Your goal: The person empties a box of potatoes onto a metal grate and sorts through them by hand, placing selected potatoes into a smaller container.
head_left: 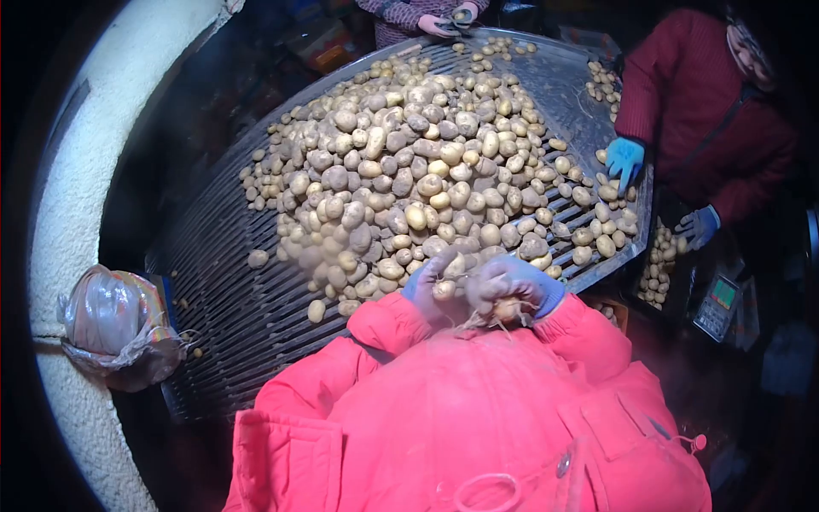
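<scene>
A big heap of potatoes (pixel 409 171), pale yellow to earthy brown, lies on a slatted metal sorting table (pixel 230 282). At the near edge of the heap, in front of my pink jacket, are both of my hands in dusty, light-coloured gloves with blue cuffs. My left hand (pixel 422 286) is curled around a small potato (pixel 444 290). Close beside it, my right hand (pixel 520 282) has its fingers closed on a brownish potato (pixel 508 309). Thin, root-like strands (pixel 471 321) hang below the hands. Dust or blur softens the fingers.
At the right, a person in a dark red sweater (pixel 682 85) reaches to potatoes with a blue glove (pixel 624 159). Another person's hands (pixel 448 21) are at the far edge. A wrapped sack (pixel 119 320) stands left, and a device with a lit screen (pixel 718 305) sits right.
</scene>
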Demonstrator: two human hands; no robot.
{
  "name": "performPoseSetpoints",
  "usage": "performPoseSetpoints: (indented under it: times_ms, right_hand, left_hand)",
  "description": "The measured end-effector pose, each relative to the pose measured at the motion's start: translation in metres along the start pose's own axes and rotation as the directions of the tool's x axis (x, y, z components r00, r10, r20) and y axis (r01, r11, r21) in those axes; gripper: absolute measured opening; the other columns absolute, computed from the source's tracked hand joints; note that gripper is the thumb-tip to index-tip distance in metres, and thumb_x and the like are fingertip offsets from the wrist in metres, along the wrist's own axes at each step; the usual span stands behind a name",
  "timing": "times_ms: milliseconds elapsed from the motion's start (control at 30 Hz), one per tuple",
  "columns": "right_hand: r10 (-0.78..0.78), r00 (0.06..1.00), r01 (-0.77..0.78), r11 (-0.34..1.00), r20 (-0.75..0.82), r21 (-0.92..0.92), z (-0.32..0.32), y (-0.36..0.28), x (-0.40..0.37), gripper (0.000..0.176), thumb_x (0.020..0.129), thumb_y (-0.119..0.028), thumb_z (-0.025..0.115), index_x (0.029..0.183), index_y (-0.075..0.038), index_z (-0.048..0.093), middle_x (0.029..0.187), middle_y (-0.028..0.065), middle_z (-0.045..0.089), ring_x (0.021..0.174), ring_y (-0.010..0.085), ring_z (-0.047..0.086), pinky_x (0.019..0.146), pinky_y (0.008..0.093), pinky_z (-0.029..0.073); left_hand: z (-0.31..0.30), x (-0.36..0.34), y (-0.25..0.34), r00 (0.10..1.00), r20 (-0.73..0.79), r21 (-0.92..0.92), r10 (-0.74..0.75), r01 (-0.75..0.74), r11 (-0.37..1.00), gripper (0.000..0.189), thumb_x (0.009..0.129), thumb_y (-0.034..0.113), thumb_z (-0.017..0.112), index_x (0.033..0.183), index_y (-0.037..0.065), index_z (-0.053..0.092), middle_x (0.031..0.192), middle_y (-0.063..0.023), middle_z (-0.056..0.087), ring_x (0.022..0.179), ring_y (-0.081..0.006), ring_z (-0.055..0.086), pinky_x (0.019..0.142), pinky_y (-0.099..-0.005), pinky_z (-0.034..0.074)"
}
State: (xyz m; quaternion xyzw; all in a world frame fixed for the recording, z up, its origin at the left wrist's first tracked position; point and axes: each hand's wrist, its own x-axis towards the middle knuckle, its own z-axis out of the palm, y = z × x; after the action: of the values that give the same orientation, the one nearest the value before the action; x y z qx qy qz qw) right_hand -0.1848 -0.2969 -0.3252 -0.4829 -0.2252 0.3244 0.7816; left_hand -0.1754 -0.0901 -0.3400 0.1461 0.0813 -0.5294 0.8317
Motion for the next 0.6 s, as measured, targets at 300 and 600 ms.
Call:
performPoseSetpoints:
  times_ms: [300, 600]
  right_hand:
    - [-0.134, 0.796, 0.326, 0.917, -0.591, 0.231, -0.031, 0.053, -0.028, 0.028, 0.094, -0.007, 0.061, 0.121, -0.004, 0.059, 0.103, 0.0096, 0.066, 0.089, 0.0204, 0.066, 0.081, 0.0315, 0.054]
    - [-0.202, 0.638, 0.535, 0.810, -0.743, 0.239, -0.082, 0.042, -0.088, 0.027, 0.100, -0.027, 0.049, 0.095, -0.004, 0.062, 0.093, 0.0125, 0.067, 0.085, 0.0199, 0.067, 0.067, 0.0311, 0.056]
  left_hand:
    - [0.002, -0.003, 0.011, 0.885, -0.193, 0.735, 0.423, -0.155, 0.660, 0.039, 0.102, 0.034, 0.053, 0.139, 0.019, 0.051, 0.105, 0.0032, 0.060, 0.087, -0.0090, 0.059, 0.073, -0.0277, 0.056]
    - [-0.031, -0.001, 0.025, 0.883, -0.236, 0.657, 0.406, -0.163, 0.736, 0.025, 0.099, 0.026, 0.060, 0.114, 0.006, 0.058, 0.100, -0.0022, 0.061, 0.095, -0.0182, 0.065, 0.088, -0.0329, 0.056]
